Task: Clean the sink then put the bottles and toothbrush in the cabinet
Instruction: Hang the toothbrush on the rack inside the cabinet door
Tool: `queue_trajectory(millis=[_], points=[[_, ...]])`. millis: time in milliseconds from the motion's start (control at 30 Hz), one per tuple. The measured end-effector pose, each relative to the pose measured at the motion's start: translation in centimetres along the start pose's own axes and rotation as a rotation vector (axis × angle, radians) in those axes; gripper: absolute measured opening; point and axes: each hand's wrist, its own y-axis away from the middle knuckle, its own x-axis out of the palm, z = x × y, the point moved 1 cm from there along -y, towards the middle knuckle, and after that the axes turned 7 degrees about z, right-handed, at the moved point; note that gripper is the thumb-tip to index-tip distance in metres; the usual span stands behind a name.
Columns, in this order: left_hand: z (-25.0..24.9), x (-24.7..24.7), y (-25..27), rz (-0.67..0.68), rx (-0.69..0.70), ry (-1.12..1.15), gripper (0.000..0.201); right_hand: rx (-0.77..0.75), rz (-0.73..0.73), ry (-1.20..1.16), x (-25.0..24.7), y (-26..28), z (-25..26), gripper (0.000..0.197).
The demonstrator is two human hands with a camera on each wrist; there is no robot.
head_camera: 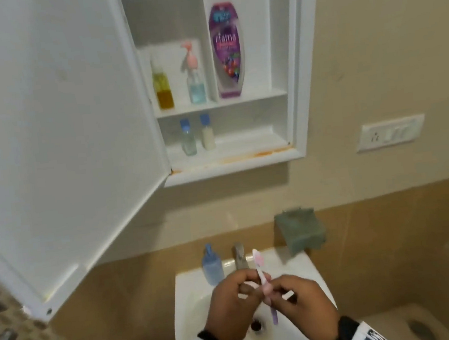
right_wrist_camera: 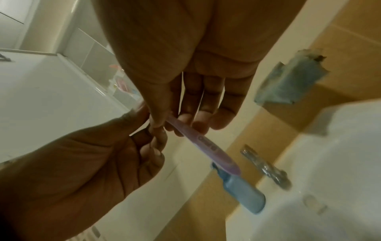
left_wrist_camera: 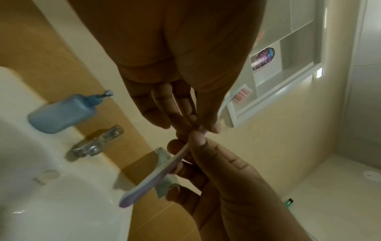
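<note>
Toothbrush [head_camera: 262, 273] at lower centre of the head view, nearly upright over the sink [head_camera: 186, 290], pinched by both hands: left hand [head_camera: 232, 304] on the left, right hand [head_camera: 306, 299] on the right, fingers curled round the handle. Blue pump bottle [head_camera: 212, 266] on the sink rim beside the tap [head_camera: 240, 256]. Open cabinet [head_camera: 291, 79] at upper centre, door [head_camera: 56, 132] swung to the left; purple bottle [head_camera: 228, 50], yellow bottle [head_camera: 162, 85] and pink-topped pump bottle [head_camera: 194, 76] on the upper shelf, two small blue-capped bottles [head_camera: 197, 136] on the lower shelf. Green holder [head_camera: 300, 231] on the wall at right of the tap.

Left wrist view: left hand [left_wrist_camera: 181, 81] at top centre, right hand [left_wrist_camera: 222, 179] at lower right, both gripping the toothbrush [left_wrist_camera: 156, 176] near mid-handle; bristle head to the right of the left fingers. Blue pump bottle [left_wrist_camera: 62, 112] and tap [left_wrist_camera: 97, 141] at left.

Right wrist view: right hand [right_wrist_camera: 191, 73] at top, left hand [right_wrist_camera: 82, 171] at lower left, toothbrush [right_wrist_camera: 206, 145] slanting toward lower right, its end across the blue pump bottle [right_wrist_camera: 245, 194].
</note>
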Motion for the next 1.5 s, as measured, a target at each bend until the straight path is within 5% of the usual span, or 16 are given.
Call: queue_trajectory(millis=[233,567,767,933,1100,1233,1500], points=[[-7.6,-3.7,-4.0,-0.135,0.150,-0.056,0.018,-0.124,0.014,0.019,-4.9,-6.1,6.5,0.044],[-27.4,-14.7,-1.4,-0.549,0.536,-0.649,0.017,-0.529,0.004,-0.051,-11.2,-13.9,26.8,0.043],[-38.3,-20.4,3.6,-0.771,0.634,-0.935,0.018,-0.719,-0.016,-0.109,-13.0,-15.7,39.4,0.020],[-44.6,-23.6,7.8,-0.862,0.631,-1.144,0.021,-0.817,-0.004,-0.208,-13.8,-17.3,47.4,0.017],[-48.2,-26.4,10.4,-1.026,0.440,-1.494,0.027,-0.917,0.007,-0.330,-13.6,-18.8,53.7,0.054],[-48.1,-28.7,10.5,-0.967,0.241,-1.452,0.029,-1.010,0.030,-0.342,-13.2,-20.0,57.2,0.082],[-47.1,-30.5,9.9,-0.964,0.275,-1.480,0.022,-1.104,0.067,-0.278,-12.9,-21.9,61.6,0.084]])
